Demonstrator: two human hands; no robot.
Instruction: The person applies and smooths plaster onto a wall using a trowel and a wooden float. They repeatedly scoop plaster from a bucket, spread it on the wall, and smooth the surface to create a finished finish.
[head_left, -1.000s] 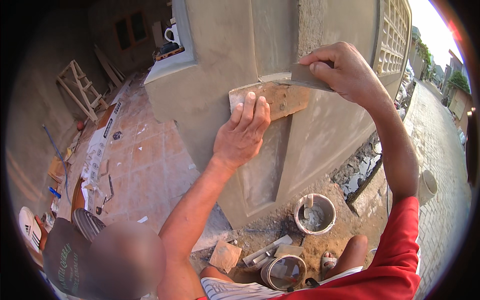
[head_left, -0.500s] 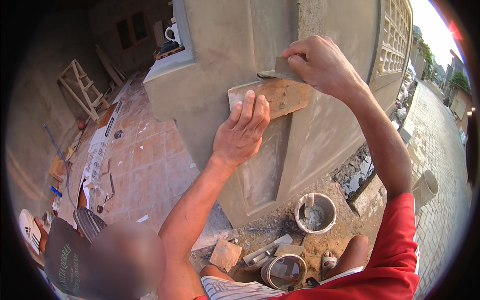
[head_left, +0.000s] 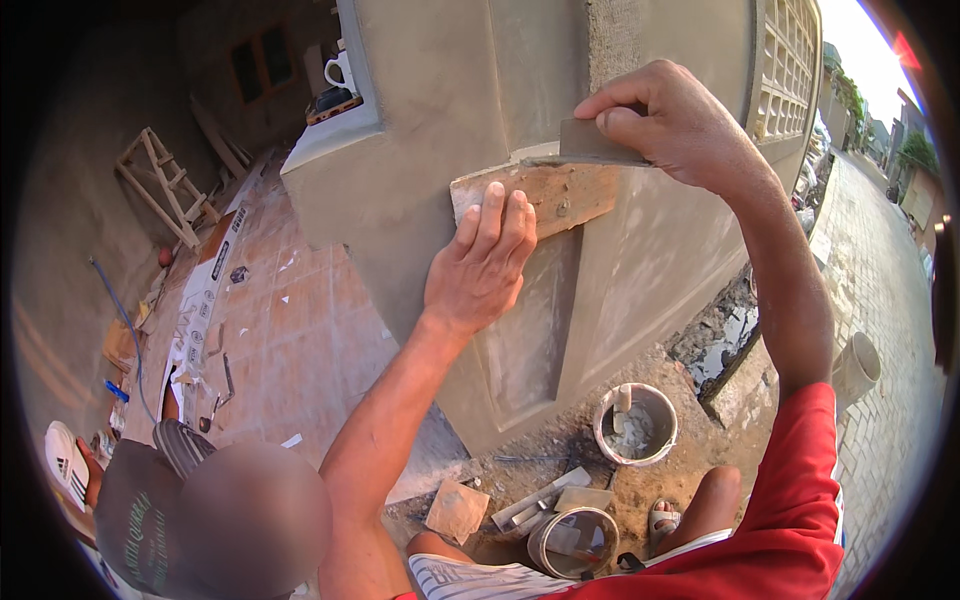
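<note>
My left hand [head_left: 480,262] holds a short wooden board [head_left: 575,193] against the grey plastered pillar [head_left: 425,130], its fingers stretched over the board's left part; the thumb is hidden. The board lies slantwise across a recessed panel [head_left: 523,345] framed by raised plaster edges. Pinched in my right hand [head_left: 680,125] is a thin flat metal scraper [head_left: 590,143], just above the board's upper edge. A line of wet plaster shows along that edge, left of the blade.
Below stand a bucket of grey mix [head_left: 635,425] and a second bucket [head_left: 573,543], beside flat tools [head_left: 540,500] and a square tile piece [head_left: 457,510]. Another person in a dark cap [head_left: 140,520] is close at lower left. A wooden ladder [head_left: 165,185] leans indoors; a paved lane [head_left: 880,260] runs right.
My right hand has moved a little right and up with the scraper, along the board's upper edge. My left hand and the board have stayed nearly in place.
</note>
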